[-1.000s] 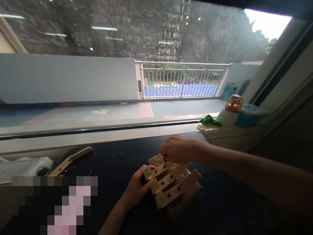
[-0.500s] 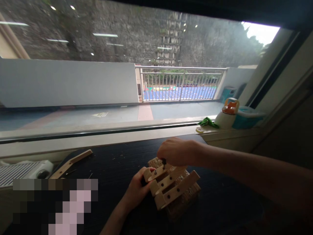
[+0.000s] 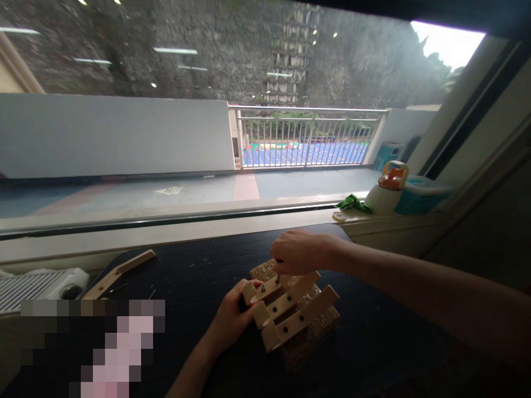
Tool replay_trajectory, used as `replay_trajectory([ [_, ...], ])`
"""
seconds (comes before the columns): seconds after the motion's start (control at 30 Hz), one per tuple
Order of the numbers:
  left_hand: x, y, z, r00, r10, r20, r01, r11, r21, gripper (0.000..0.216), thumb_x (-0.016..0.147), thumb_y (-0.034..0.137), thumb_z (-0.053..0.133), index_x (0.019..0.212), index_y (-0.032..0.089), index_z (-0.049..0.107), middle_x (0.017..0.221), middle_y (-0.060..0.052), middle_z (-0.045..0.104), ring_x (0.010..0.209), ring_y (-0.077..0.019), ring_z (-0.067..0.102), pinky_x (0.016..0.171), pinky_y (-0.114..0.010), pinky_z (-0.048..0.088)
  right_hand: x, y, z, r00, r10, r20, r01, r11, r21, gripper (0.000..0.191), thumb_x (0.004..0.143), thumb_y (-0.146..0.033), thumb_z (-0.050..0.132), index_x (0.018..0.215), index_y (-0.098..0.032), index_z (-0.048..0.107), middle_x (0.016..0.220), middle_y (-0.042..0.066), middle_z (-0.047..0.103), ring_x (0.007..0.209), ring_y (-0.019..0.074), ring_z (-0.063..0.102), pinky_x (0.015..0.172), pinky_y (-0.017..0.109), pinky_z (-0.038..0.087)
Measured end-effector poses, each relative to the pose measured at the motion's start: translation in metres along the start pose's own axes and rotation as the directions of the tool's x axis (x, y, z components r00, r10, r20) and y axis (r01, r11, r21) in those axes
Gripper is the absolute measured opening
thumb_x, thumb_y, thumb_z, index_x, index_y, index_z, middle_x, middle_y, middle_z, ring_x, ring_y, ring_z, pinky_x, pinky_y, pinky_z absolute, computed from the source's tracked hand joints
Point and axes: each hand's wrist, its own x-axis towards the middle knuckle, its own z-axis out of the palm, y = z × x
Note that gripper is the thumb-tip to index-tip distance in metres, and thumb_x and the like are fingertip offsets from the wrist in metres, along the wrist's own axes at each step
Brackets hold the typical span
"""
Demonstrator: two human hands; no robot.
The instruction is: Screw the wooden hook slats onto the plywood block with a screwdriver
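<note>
A wooden assembly (image 3: pixel 292 316) of three light slats fastened across a chipboard block lies on the dark table (image 3: pixel 194 276). My left hand (image 3: pixel 234 318) grips the near left ends of the slats, fingers wrapped round them. My right hand (image 3: pixel 296 251) hovers over the topmost slat, fingers pinched on a small dark tool or screw whose tip touches the slat. What exactly it pinches is too small to name.
A loose wooden slat (image 3: pixel 120 271) lies at the table's left, beside a white ribbed device (image 3: pixel 41 284). On the window sill at right stand a white bottle with an orange lid (image 3: pixel 388 190), a teal box (image 3: pixel 421 196) and a green cloth (image 3: pixel 352 203). Wood crumbs dot the table.
My right hand has turned slightly over the top slat, staying at the same spot. My left hand keeps its grip. The view has shifted a little.
</note>
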Motion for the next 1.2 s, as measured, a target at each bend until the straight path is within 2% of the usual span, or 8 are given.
replay_trajectory([
  [0.1,0.001,0.001,-0.001,1.000,0.008,-0.002,-0.008,1.000,0.011,0.026,0.076,0.022,0.059,0.103,0.017,0.058,0.089,-0.003,0.063,0.081,-0.0191,0.057,0.074,-0.027,0.045,-0.003,-0.002,-0.007,0.999,0.014,0.029,-0.013,0.999,-0.030,0.026,0.079,-0.029,0.051,0.090,-0.014,0.068,0.083,0.011,0.068,0.077,0.0209,0.061,0.060,0.028,0.040],
  [0.23,0.001,0.002,-0.001,1.000,0.018,0.001,-0.018,1.000,0.005,0.027,0.077,0.023,0.059,0.103,0.017,0.058,0.089,-0.003,0.062,0.081,-0.0189,0.057,0.075,-0.027,0.045,-0.005,-0.006,-0.015,0.995,-0.076,0.056,0.080,0.995,-0.058,0.021,0.076,-0.018,0.053,0.089,-0.017,0.069,0.083,0.007,0.068,0.075,0.0183,0.061,0.060,0.027,0.039],
  [0.33,0.001,0.001,-0.001,1.000,0.006,0.008,-0.006,1.000,-0.002,0.027,0.077,0.024,0.059,0.104,0.018,0.058,0.088,-0.003,0.062,0.081,-0.0189,0.057,0.074,-0.027,0.045,-0.002,-0.008,-0.012,0.987,-0.138,0.088,0.146,0.985,-0.087,0.021,0.072,-0.011,0.054,0.086,-0.015,0.069,0.080,0.007,0.068,0.072,0.0177,0.060,0.056,0.025,0.037],
  [0.43,0.000,0.001,0.000,1.000,-0.017,0.017,0.017,1.000,-0.011,0.028,0.077,0.024,0.060,0.104,0.018,0.057,0.088,-0.004,0.063,0.081,-0.0193,0.058,0.074,-0.028,0.046,0.002,-0.005,-0.002,0.983,-0.177,0.058,0.181,0.979,-0.089,0.021,0.074,-0.011,0.053,0.086,-0.013,0.069,0.081,0.008,0.068,0.073,0.0178,0.060,0.055,0.025,0.036],
  [0.63,0.000,-0.002,0.001,1.000,-0.029,0.001,0.029,1.000,-0.002,0.029,0.076,0.021,0.059,0.105,0.019,0.057,0.090,-0.003,0.064,0.084,-0.0200,0.058,0.076,-0.028,0.045,0.004,0.009,0.012,0.997,-0.066,-0.049,0.070,0.994,0.079,0.021,0.079,-0.023,0.048,0.085,-0.017,0.068,0.079,0.006,0.068,0.072,0.0167,0.060,0.058,0.025,0.036],
  [0.87,0.001,0.000,0.001,1.000,0.001,-0.001,-0.001,1.000,0.006,0.028,0.076,0.022,0.059,0.104,0.018,0.058,0.089,-0.003,0.063,0.083,-0.0192,0.058,0.075,-0.028,0.045,-0.004,0.001,0.002,0.999,0.032,-0.025,-0.032,0.999,-0.014,0.024,0.080,-0.029,0.048,0.087,-0.015,0.067,0.084,0.010,0.068,0.075,0.0204,0.061,0.060,0.028,0.039],
  [1.03,0.000,0.001,-0.001,1.000,-0.026,0.017,0.026,1.000,-0.013,0.029,0.077,0.023,0.059,0.105,0.018,0.057,0.090,-0.004,0.064,0.083,-0.0194,0.059,0.076,-0.028,0.046,-0.009,-0.002,-0.009,0.999,-0.023,0.040,0.024,0.999,-0.032,0.020,0.075,-0.018,0.053,0.089,-0.017,0.067,0.082,0.006,0.068,0.074,0.0194,0.061,0.060,0.028,0.039],
  [1.2,0.000,0.003,-0.001,0.999,-0.029,0.029,0.030,0.998,-0.046,0.031,0.075,0.025,0.062,0.105,0.018,0.058,0.092,-0.005,0.065,0.086,-0.0201,0.059,0.079,-0.029,0.047,-0.004,0.001,-0.003,0.995,-0.096,0.035,0.097,0.995,-0.032,0.020,0.076,-0.014,0.051,0.087,-0.014,0.068,0.080,0.009,0.067,0.073,0.0192,0.060,0.058,0.026,0.038],
])
